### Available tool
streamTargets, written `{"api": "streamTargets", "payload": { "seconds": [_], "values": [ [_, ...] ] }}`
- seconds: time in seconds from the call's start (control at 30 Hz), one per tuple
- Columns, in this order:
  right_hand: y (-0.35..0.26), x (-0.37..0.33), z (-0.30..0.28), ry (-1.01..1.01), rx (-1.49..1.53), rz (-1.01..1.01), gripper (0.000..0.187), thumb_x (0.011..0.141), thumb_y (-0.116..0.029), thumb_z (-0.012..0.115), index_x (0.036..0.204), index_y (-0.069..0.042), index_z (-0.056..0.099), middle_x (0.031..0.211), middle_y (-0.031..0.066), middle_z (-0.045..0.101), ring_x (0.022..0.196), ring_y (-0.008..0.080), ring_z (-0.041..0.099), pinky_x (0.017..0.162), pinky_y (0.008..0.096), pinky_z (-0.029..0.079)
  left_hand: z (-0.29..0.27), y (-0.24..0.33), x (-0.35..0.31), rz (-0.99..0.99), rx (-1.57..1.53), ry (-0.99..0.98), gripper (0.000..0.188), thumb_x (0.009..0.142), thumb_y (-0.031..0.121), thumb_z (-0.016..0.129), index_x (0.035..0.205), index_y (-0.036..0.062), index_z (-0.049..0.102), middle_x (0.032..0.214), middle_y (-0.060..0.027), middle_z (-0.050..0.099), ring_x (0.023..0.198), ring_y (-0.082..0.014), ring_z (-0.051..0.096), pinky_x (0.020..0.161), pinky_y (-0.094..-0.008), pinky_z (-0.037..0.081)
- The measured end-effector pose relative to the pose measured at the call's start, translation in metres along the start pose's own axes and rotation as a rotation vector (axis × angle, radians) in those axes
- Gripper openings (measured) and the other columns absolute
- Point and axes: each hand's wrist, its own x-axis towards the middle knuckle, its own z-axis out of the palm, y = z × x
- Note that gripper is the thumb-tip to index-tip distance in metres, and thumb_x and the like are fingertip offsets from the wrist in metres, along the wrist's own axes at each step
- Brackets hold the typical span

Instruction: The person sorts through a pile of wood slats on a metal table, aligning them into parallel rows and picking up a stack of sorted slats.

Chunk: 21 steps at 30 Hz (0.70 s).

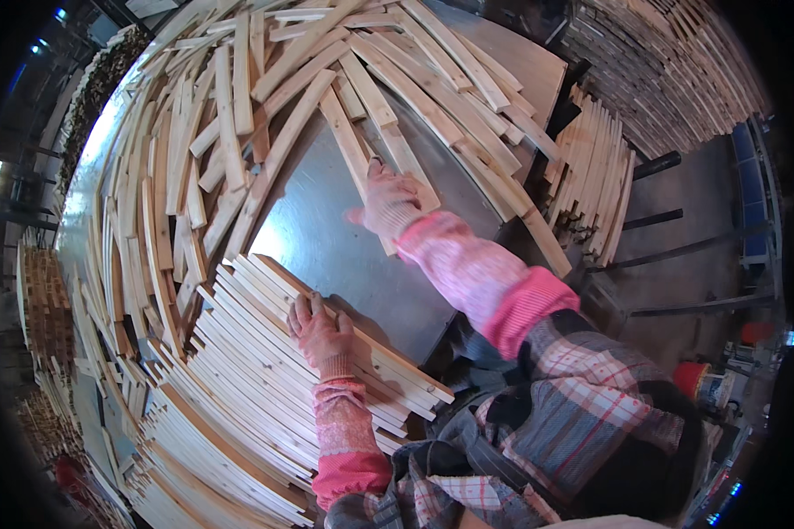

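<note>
My left hand [320,333], in a pale pinkish glove, rests with its fingers apart on the outer slats of a neat row of wooden slats [265,353], which lie side by side at the lower left. Stretched out over the metal table, my right hand [393,198] is gloved the same way. It grips a wooden slat [348,141], with the thumb out on the slat's left side; the fingertips are partly hidden. A second slat [399,145] runs close along the right of that hand. Pink sleeve covers reach over both forearms.
Loose slats [229,115] lie crisscrossed across the far and left parts of the metal table [304,207]. More slats [468,132] slant along the right. Stacked slats [591,167] stand beyond the right edge, with a large timber stack [670,62] behind. Dark metal bars [657,166] jut out there.
</note>
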Motion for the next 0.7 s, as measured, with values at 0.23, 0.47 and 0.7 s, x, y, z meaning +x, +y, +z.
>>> {"api": "streamTargets", "payload": {
  "seconds": [0.23,0.47,0.7],
  "values": [
    [0.030,0.060,0.077,-0.083,-0.205,0.407,0.061,0.082,-0.029,0.072,0.129,-0.003,0.046,0.104,0.0244,0.067,0.105,0.0357,0.067,0.078,0.0473,0.057,-0.001,0.013,0.002,0.066,-0.073,0.036,0.061,0.075,0.028,0.073,0.132,0.0108,0.059,0.146,-0.0136,0.046,0.141,-0.0342,0.035,0.120,-0.0449,0.023],
    [0.098,-0.140,-0.001,-0.605,0.925,0.004,0.070,0.075,-0.017,0.072,0.138,-0.002,0.045,0.113,0.0207,0.067,0.108,0.0304,0.065,0.096,0.0368,0.050,0.002,0.000,0.001,0.059,-0.098,0.080,0.062,0.078,0.030,0.071,0.134,0.0092,0.057,0.147,-0.0150,0.046,0.139,-0.0361,0.036,0.118,-0.0455,0.025],
    [0.088,-0.212,0.016,-0.763,0.992,-0.074,0.085,0.073,-0.014,0.073,0.150,-0.007,0.036,0.121,0.0182,0.063,0.108,0.0233,0.062,0.097,0.0339,0.048,0.007,-0.001,0.007,0.072,-0.148,0.136,0.066,0.080,0.034,0.070,0.137,0.0058,0.052,0.140,-0.0128,0.051,0.135,-0.0361,0.040,0.116,-0.0475,0.027]
  ]
}}
